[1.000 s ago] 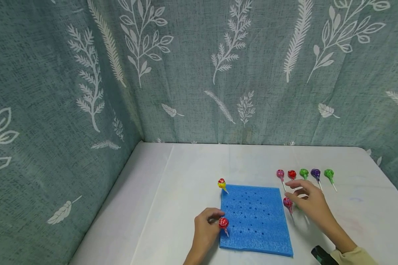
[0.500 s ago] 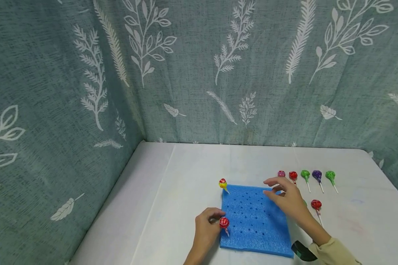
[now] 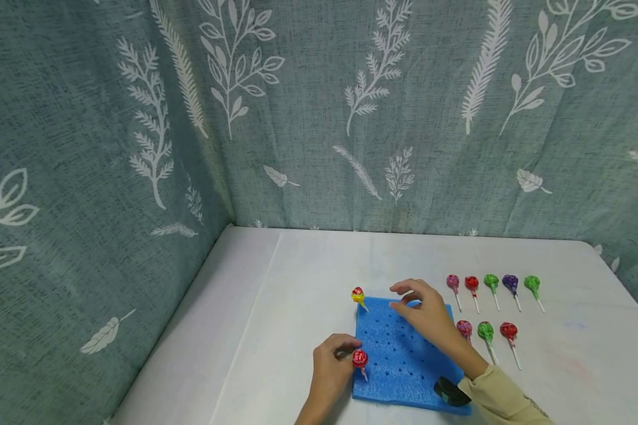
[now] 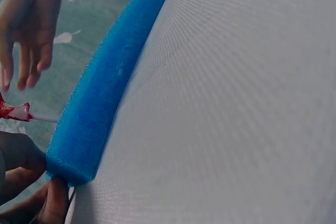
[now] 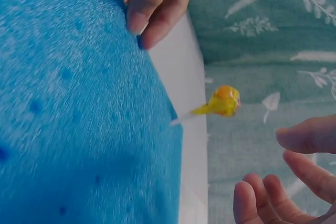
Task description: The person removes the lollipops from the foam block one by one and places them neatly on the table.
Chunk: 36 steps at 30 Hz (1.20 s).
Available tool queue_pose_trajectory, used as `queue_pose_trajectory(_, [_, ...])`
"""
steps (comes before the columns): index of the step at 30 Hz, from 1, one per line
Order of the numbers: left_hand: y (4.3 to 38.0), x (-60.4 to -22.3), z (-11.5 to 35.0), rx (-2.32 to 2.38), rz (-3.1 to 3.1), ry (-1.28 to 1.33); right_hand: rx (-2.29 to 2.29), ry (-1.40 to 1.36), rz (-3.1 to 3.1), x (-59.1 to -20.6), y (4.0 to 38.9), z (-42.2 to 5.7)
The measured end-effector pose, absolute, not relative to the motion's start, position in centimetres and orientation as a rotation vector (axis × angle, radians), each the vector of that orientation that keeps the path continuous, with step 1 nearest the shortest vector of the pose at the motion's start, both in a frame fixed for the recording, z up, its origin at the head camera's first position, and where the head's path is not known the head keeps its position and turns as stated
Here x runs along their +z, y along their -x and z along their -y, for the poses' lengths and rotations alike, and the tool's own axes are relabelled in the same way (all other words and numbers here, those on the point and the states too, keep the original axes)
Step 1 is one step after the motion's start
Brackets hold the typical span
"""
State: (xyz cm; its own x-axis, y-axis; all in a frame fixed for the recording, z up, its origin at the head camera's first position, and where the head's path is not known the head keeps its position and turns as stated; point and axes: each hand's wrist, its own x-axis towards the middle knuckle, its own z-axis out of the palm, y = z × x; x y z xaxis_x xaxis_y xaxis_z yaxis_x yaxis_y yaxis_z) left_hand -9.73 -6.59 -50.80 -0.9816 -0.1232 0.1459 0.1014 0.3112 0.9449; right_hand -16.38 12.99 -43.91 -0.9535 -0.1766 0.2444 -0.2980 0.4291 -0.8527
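A blue foam board dotted with small holes lies on the white table. My left hand grips its left edge; the left wrist view has thumb and fingers pinching a corner of the foam. Beside that hand a red-wrapped lollipop stands in the board. Another lollipop, yellow and red, is stuck upright at the far left corner. Over the board's far part hovers my right hand, fingers relaxed and apart, holding nothing. In the right wrist view its fingers are a short way from the yellow lollipop.
Right of the board, loose lollipops lie in two rows on the table: a far row including a purple one, and a nearer row with a green one and a red one. A patterned curtain hangs behind.
My right hand has moved left from the loose lollipops to above the board, uncovering the nearer row. The left hand has stayed at the board's edge.
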Motion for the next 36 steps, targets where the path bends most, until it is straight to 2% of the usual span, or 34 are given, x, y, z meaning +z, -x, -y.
queue_pose_trajectory(19, [9.7,-50.8,6.3,-1.750,2.324,0.046,1.695,-0.374,2.602,-45.9,18.1,-7.6])
queue_pose_trajectory(27, [8.8,-48.0,6.4,-1.752,2.312,0.015,1.633,-0.471,2.570,-46.7,18.2,-6.0])
queue_pose_trajectory(36, [8.4,-46.5,6.2,-1.791,2.331,0.017,1.705,-0.370,2.477,-47.1,18.0,-6.1])
